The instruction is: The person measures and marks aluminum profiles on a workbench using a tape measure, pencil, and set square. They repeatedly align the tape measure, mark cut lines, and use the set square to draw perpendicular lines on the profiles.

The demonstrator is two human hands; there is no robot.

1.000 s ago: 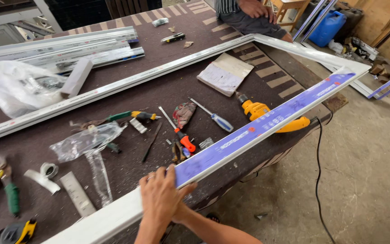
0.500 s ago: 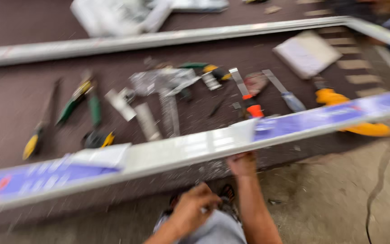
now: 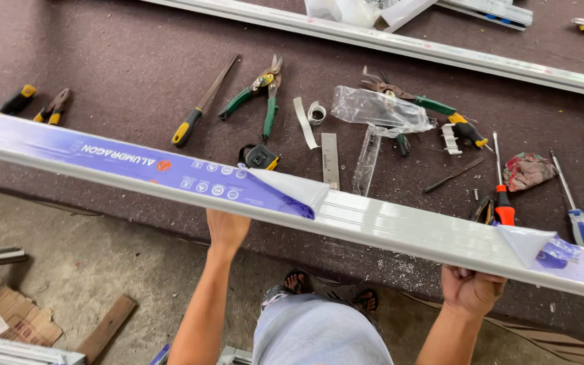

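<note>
**Inspector:** Report the hands and what they hold.

**Operator:** I see two. My left hand (image 3: 226, 230) and right hand (image 3: 471, 289) both grip the near underside of one long white profile (image 3: 400, 226). The fingers of each are curled up behind its edge, out of sight, closed on it. The profile runs across the near edge of the desk (image 3: 103, 61), well to the left and right of both hands.

**Inspector:** Its covering?

**Operator:** Blue film (image 3: 136, 162) on the left stretch, peeled back to a white flap (image 3: 292, 186) just above my left hand. A second film piece (image 3: 569, 253) lies right of my right hand. Bare metal between the two.

**Inspector:** Count what lies beyond it.

**Operator:** One file (image 3: 204, 105), one pair of green snips (image 3: 265, 94), one tape measure (image 3: 259, 157), one steel rule (image 3: 330, 159), two screwdrivers, red (image 3: 501, 189) and blue (image 3: 572, 206), one rag (image 3: 527, 169), one clear bag (image 3: 376, 111). A second profile (image 3: 386, 40) lies along the far side.

**Inspector:** Obstructions?

**Operator:** The held profile hides the lower part of the red screwdriver's handle.
</note>
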